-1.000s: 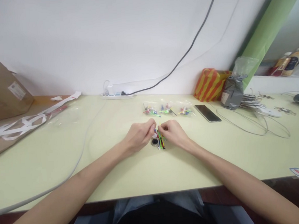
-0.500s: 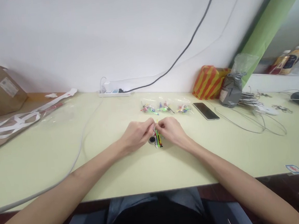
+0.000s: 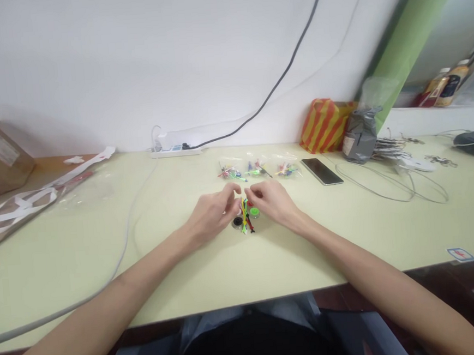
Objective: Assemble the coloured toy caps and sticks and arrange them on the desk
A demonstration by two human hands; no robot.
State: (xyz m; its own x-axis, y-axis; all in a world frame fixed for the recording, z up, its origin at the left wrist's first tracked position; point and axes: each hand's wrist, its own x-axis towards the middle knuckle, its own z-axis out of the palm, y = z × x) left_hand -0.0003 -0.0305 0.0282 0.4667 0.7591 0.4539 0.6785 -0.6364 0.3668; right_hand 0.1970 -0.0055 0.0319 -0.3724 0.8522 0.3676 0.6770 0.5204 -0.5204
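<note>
My left hand (image 3: pixel 213 211) is just left of the sticks (image 3: pixel 244 218), thumb and forefinger parted. My right hand (image 3: pixel 274 201) is just right of them, fingers curled in; I cannot tell whether it grips anything. The sticks lie on the table (image 3: pixel 188 282) between my hands. Beside the sticks are a black disc (image 3: pixel 237 222), left, and a green disc (image 3: pixel 255 212), right. Beyond the sticks lie packets (image 3: pixel 256 168); beyond and right, the phone (image 3: pixel 322 171).
</note>
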